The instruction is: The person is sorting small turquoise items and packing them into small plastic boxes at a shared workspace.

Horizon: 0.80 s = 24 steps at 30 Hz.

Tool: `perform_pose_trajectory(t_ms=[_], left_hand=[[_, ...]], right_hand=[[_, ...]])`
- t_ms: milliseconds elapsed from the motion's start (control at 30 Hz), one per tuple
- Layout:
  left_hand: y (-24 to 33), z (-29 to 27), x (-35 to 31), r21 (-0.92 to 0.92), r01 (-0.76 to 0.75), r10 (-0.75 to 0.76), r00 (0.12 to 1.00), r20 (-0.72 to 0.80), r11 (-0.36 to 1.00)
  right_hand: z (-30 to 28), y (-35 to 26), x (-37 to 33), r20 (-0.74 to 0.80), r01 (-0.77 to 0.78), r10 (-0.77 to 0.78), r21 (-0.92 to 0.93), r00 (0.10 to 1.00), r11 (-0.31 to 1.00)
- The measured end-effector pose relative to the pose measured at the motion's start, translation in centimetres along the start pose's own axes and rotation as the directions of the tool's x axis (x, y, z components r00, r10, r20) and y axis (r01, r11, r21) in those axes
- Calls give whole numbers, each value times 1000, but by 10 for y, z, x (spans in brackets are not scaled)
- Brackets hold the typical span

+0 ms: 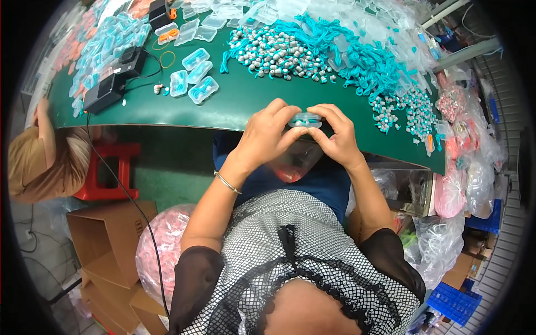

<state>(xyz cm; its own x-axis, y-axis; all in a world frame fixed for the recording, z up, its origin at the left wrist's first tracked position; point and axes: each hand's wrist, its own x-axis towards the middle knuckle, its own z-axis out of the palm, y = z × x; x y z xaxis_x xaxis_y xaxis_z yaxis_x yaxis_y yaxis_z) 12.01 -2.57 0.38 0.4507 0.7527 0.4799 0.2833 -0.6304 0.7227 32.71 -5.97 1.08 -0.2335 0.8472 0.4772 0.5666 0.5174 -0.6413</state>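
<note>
At the table's near edge I hold a small clear plastic case (306, 119) between both hands. My left hand (267, 133) grips its left end with the thumb and fingers. My right hand (338, 134) pinches its right end the same way. Something teal and whitish shows inside, mostly hidden by my fingers. Beyond my hands lies a heap of earphones (279, 53) with grey-white buds, their teal cords (363, 64) bundled to the right. Several closed cases with teal cords, such as this filled case (203, 90), lie to the left of the heap.
The green table (245, 103) also holds empty clear cases (205, 33), a pile of teal-filled cases (114, 47) and black boxes (106, 92) with a cable hanging down. At left are another person's arm (46, 131), a red stool (111, 187) and cardboard boxes (111, 240).
</note>
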Motion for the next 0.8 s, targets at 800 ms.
perform_pose_trajectory(t_ms=[800], left_hand=[[-9,9,2,-29,-80,78,996,-37,996]], right_hand=[[3,0,-4,-23,-6,5,-18,1000,1000]])
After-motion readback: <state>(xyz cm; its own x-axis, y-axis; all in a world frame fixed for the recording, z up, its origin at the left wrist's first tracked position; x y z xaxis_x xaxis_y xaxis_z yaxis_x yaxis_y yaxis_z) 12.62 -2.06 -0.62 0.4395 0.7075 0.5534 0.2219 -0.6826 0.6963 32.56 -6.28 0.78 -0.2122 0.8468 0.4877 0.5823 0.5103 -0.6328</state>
